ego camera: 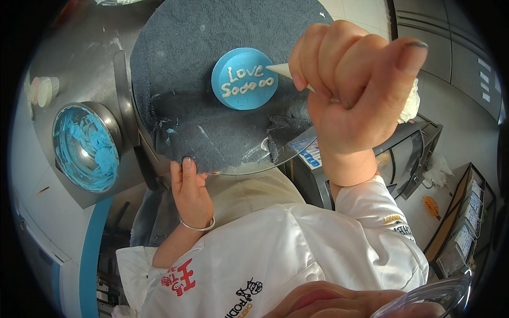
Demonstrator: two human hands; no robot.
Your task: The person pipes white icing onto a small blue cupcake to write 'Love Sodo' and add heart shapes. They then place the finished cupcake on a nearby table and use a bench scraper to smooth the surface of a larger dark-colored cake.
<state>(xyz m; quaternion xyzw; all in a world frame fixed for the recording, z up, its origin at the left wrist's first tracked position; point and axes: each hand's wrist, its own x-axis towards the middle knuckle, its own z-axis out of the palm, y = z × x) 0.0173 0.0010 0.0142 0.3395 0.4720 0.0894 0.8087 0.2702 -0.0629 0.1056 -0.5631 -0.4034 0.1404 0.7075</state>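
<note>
My right hand (350,83) is wrapped round a white piping bag (281,70), whose narrow tip points left at the upper right part of a round blue cake (244,101). Whether the tip touches the cake is hard to tell. Two lines of cream-coloured piped writing (246,81) lie on the cake's top. White cream (410,104) shows at the bag's wide end, behind my wrist. The cake rests on a dark grey towel (179,51) spread over a round clear disc (254,170). My left hand (191,189) pinches the towel's near edge at the disc's rim, thumb on top.
Left of the disc, a metal bowl (113,119) smeared with blue cream stands on a metal worktop (83,51). A long metal spatula with a black handle (126,95) lies between bowl and disc. A black cabinet (314,183) stands below right, and a rack (457,238) further right.
</note>
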